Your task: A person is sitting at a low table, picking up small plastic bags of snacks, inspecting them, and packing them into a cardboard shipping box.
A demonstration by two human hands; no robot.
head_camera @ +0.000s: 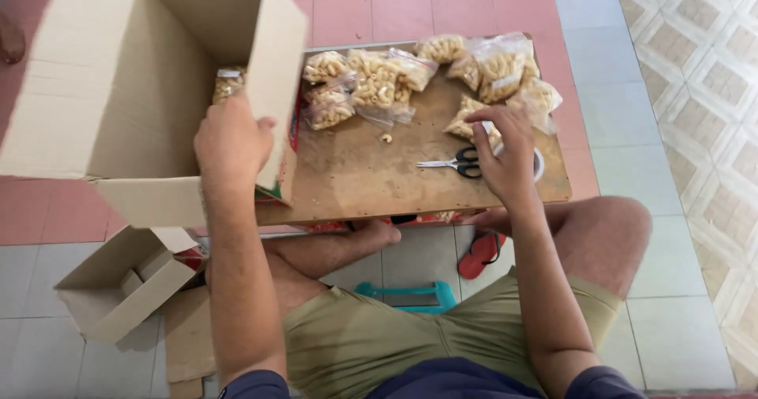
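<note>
A bare strip of the wooden board (371, 170) lies open between the large cardboard box (118, 91) and the scissors (458, 163); one loose snack piece (386, 137) sits on it. The board's far edge is crowded with clear snack bags (379, 79) (touching or overlapping). The right hand (505, 158) blocks the right end, over the scissors. The box's near flap, under the left hand (229, 142), walls off the left side. The box mouth is open, with one bag (229, 84) deep inside.
</note>
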